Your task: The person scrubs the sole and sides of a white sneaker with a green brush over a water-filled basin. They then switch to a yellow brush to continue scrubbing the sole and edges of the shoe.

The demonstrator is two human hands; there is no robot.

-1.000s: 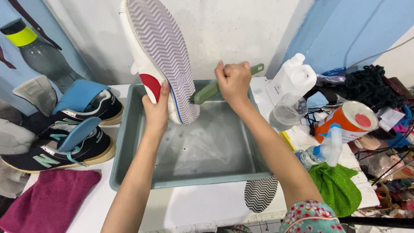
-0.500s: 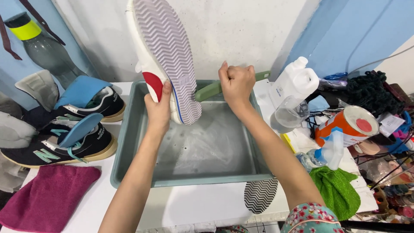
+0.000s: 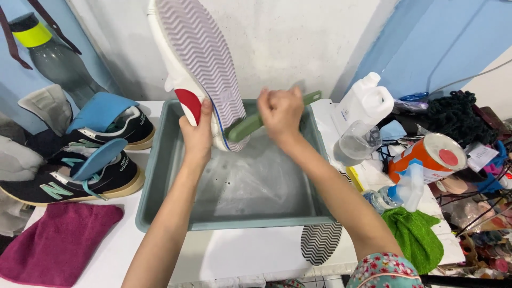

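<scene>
Scrubbing of a shoe sole is in hand over a grey-green tray (image 3: 160, 176) on a white table. The left hand (image 3: 196, 136) grips the white shoe (image 3: 194, 64) at its heel end, fingers wrapped around the red heel patch, holding it upright with the zigzag sole facing the camera and the toe pointing up past the top of the frame. The right hand (image 3: 280, 112) is closed in a fist around the green brush (image 3: 250, 125), whose head is pressed against the lower part of the sole, just above the tray.

Soapy, cloudy water lies in the tray, so washing appears to be well under way. The sole looks fairly pale and clean, though whether dirt remains in the grooves is hard to tell from here. A second sole-patterned piece, probably the other shoe (image 3: 320, 242), pokes out beyond the tray's near edge, seemingly not yet handled.

To the left stand two dark sneakers (image 3: 80, 178) with blue insoles propped in them, and a magenta cloth (image 3: 50, 237). To the right are a white jug (image 3: 365, 101), an orange can (image 3: 426, 154), a spray bottle (image 3: 397, 192) and a green cloth (image 3: 416, 234).
</scene>
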